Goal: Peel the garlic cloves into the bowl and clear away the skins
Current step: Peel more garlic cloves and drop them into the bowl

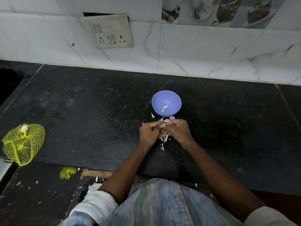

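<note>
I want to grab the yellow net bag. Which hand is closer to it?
Left. The left hand is the nearer one, though the net bag lies far off to its left; the right hand is farther still.

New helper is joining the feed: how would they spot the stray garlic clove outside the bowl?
Find the blue bowl on the black counter. Just off its lower-left side lies one pale, curved garlic clove, alone on the stone, apart from the flaky skin pile between the hands.

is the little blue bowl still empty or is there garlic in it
Not empty, but nearly: the round blue plastic bowl stands upright on the black counter with two pale peeled garlic cloves on its floor.
</note>
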